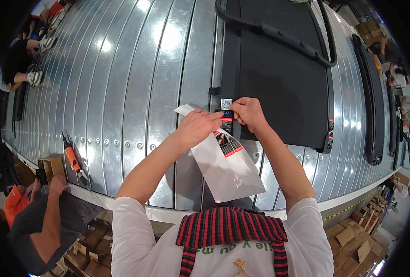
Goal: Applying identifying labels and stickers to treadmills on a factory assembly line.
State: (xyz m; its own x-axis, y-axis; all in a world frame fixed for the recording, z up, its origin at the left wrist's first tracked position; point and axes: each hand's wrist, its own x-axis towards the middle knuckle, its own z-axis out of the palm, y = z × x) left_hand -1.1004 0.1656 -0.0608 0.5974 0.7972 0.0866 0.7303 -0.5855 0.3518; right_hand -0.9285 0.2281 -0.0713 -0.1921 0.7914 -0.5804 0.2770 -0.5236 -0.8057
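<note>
A black treadmill (279, 92) lies on the metal slats, its side rail nearest to my hands. At the near end of that rail is a label (226, 104) with a square code, a dark band and red-and-black print below. My right hand (249, 112) is closed, thumb and forefinger pinching at the label's right edge. My left hand (200, 127) comes from the left, its fingertips pressed together at the label's left side. A white sticker sheet (230, 173) with some red-and-black stickers passes under the left hand and hangs toward me; the fingers hide part of it.
A black frame tube (292, 41) arches over the treadmill's far part. On the slatted metal table (136, 92), an orange power screwdriver (71, 154) lies at the left. A co-worker (46, 226) holds a cardboard box at near left. Another long black machine (368, 101) stands on the right.
</note>
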